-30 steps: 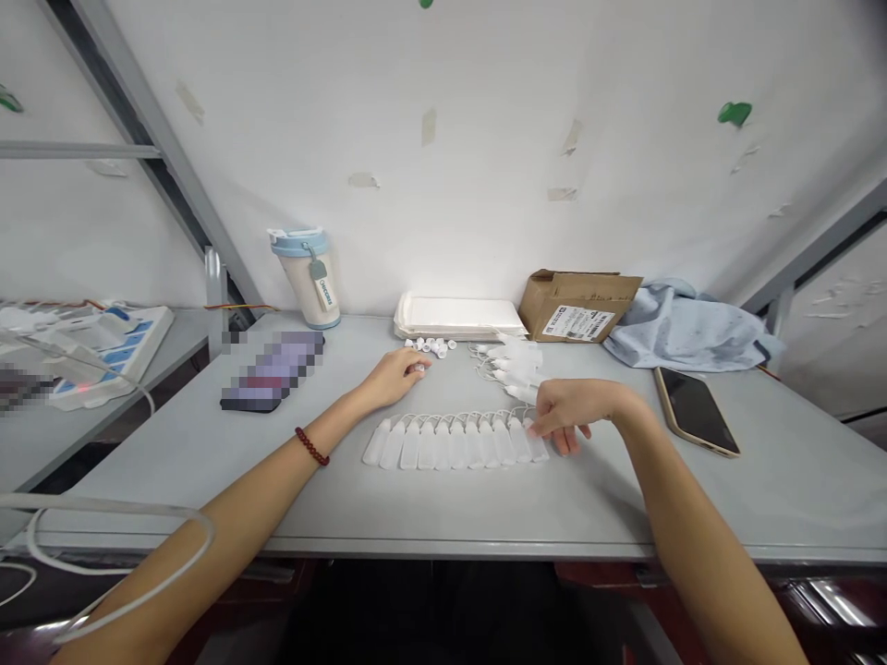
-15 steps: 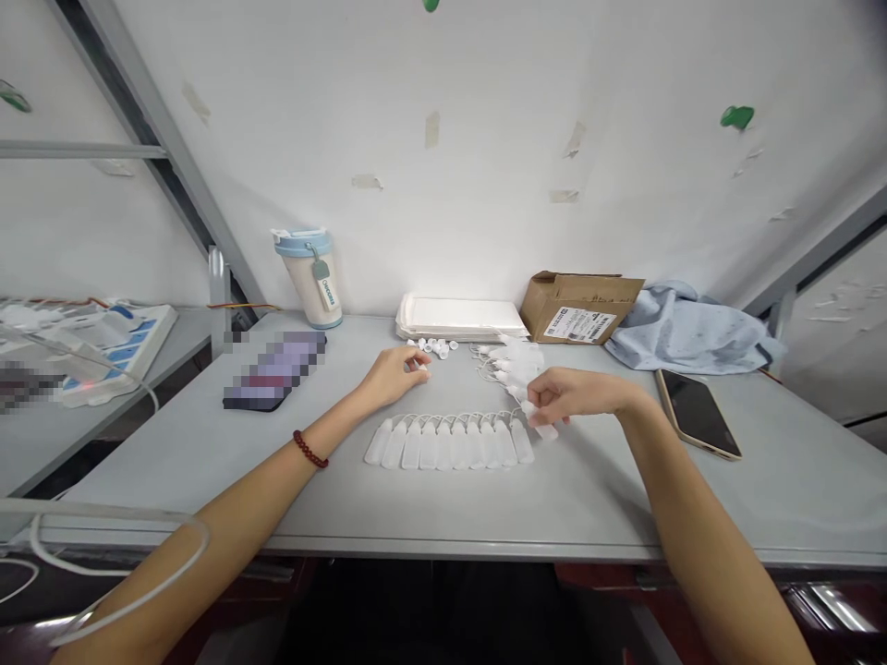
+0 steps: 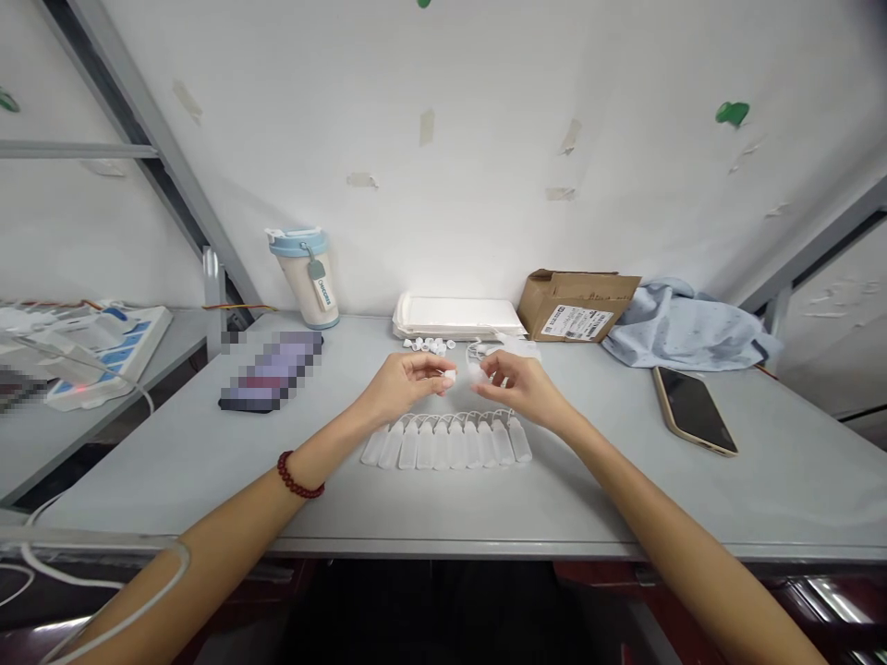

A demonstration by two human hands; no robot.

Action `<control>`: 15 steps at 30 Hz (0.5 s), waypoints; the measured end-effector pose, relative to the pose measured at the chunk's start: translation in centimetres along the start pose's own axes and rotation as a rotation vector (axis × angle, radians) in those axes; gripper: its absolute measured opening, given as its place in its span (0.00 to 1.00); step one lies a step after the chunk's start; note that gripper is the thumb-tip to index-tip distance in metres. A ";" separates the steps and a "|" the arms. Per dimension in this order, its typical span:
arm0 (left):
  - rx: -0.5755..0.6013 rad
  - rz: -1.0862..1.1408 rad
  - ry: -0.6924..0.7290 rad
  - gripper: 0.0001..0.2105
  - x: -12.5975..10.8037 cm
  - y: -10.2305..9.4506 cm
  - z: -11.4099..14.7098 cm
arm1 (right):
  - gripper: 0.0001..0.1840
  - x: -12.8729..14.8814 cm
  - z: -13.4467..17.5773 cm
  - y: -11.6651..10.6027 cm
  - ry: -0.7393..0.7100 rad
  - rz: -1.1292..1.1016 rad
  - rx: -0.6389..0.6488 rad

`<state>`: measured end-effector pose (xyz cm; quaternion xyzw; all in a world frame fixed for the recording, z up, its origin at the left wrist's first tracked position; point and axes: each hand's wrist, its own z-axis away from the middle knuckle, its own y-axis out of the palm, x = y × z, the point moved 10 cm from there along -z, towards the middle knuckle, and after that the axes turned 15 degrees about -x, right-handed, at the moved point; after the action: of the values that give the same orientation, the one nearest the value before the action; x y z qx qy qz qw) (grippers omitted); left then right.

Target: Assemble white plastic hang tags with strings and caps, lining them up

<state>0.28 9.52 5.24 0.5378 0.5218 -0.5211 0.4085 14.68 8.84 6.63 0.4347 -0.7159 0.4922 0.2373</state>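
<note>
Pinched in my left hand [image 3: 408, 383] is a small white cap [image 3: 450, 376]. My right hand [image 3: 516, 386] grips a translucent flat bottle [image 3: 477, 373] with a white loop at its neck; fingers partly cover it. The two hands face each other over the table, with a small gap between cap and bottle. Below them lies a neat row of similar flat bottles [image 3: 443, 445], side by side, their loops toward the back. Behind my left hand is a cluster of loose white caps [image 3: 430, 345]. More translucent bottles [image 3: 519, 346] lie behind my right hand, partly hidden.
At the back stand a white flat tray [image 3: 461, 314], an opened cardboard box [image 3: 578, 303] and a blue-lidded tumbler [image 3: 305, 277]. Light blue cloth [image 3: 686, 323] is bunched at right, near a phone [image 3: 694, 409]. A pixelated purple item [image 3: 272, 371] lies left. A white cable [image 3: 159, 591] crosses my left forearm.
My right hand has moved left from the bottle pile, bringing a bottle toward the middle. My left hand has shifted slightly right with the cap, so the two hands are now close together.
</note>
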 end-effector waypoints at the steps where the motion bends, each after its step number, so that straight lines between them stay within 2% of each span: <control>1: 0.001 -0.003 0.015 0.13 -0.2 0.1 0.1 | 0.11 0.3 0.1 0.1 -0.072 0.052 -0.033; 4: -0.028 -0.013 0.019 0.14 -0.3 0.0 0.3 | 0.09 1.3 0.5 0.7 -0.261 0.178 -0.083; 8: -0.069 -0.022 -0.052 0.14 0.2 -0.2 0.3 | 0.08 2.5 1.4 1.0 -0.442 0.301 -0.159; 15: -0.005 -0.038 -0.126 0.14 0.9 0.1 0.4 | 0.04 4.2 2.5 1.1 -0.672 0.480 -0.269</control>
<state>0.28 9.24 4.31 0.4929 0.5066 -0.5603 0.4318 11.83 5.05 8.31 0.3573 -0.8918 0.2670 -0.0755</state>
